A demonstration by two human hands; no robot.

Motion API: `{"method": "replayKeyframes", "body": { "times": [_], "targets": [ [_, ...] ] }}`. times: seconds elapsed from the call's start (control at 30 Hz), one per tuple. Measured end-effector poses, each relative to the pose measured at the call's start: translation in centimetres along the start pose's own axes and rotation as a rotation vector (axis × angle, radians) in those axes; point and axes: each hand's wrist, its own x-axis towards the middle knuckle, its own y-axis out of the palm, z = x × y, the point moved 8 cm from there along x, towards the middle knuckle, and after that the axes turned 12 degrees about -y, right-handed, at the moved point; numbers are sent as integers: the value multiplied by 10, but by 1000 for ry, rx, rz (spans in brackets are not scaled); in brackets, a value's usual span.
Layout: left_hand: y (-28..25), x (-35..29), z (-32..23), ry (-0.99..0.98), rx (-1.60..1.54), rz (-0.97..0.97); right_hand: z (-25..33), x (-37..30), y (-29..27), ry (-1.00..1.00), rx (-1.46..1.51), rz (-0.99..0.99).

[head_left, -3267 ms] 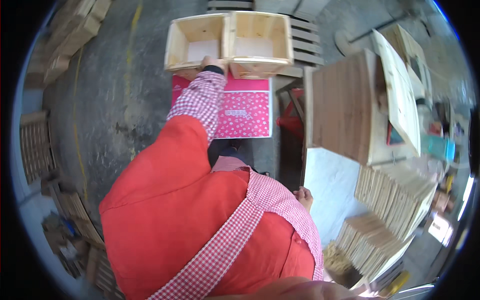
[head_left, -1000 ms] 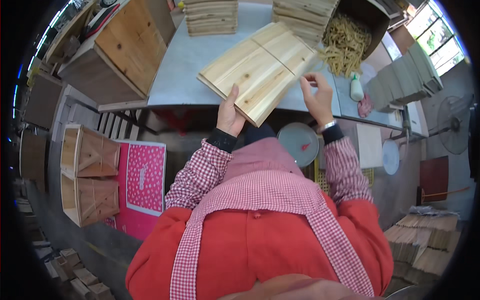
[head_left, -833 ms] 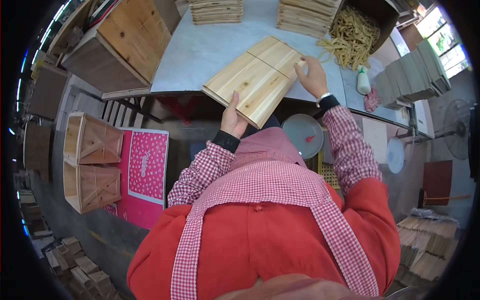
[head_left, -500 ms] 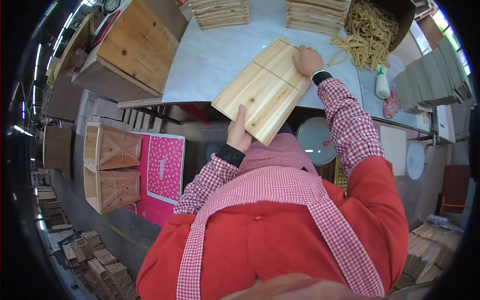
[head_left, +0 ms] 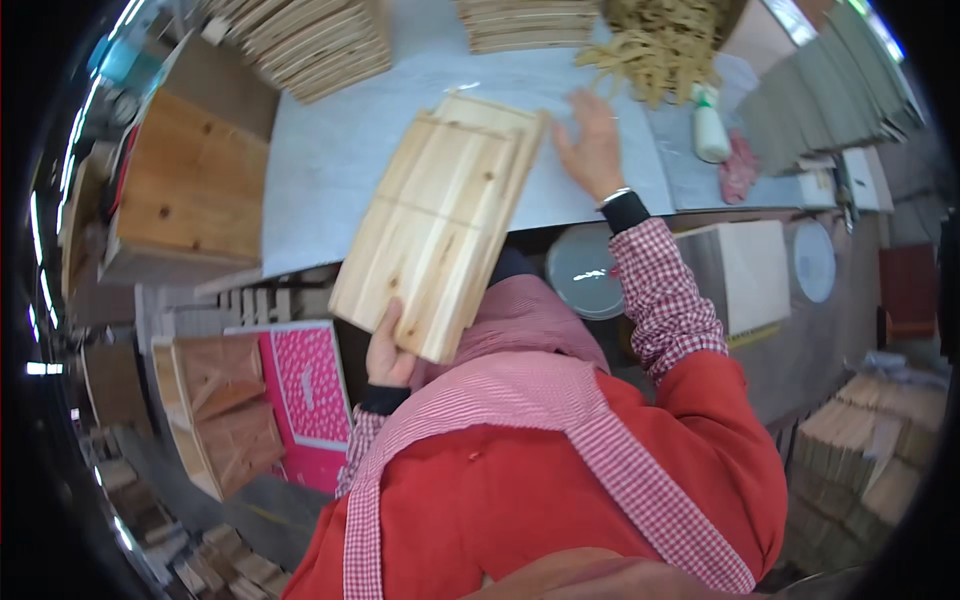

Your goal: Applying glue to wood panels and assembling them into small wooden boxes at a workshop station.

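Observation:
My left hand (head_left: 391, 352) grips the near end of a few pale wooden panels (head_left: 440, 220), its thumb lying on top. They are laid one on another, slightly out of line, and tilt up over the table's front edge. Across the top panel runs a thin line; whether it is a groove or a band I cannot tell. My right hand (head_left: 594, 147), a little blurred, is open above the table (head_left: 320, 170), just right of the panels' far end and apart from them. Beyond it lies a heap of tan flat bands (head_left: 665, 45).
Stacked wooden panels (head_left: 310, 45) stand at the back, with another stack (head_left: 525, 22) beside them. On the right are a white bottle (head_left: 711, 133), a pink cloth (head_left: 740, 170) and grey sheets (head_left: 825, 95). A large wooden box (head_left: 190, 180) stands left; wooden crates (head_left: 215, 410) sit below.
My right hand has let go of the panels' far end and opened beside it. The panels, in my left hand, have turned more upright in the picture. The whole view has shifted.

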Motion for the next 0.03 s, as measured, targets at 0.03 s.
{"method": "replayKeyframes", "body": {
  "times": [0.03],
  "targets": [
    [8, -1, 4, -23, 16, 25, -13, 0, -13, 6, -37, -5]
  ]
}}
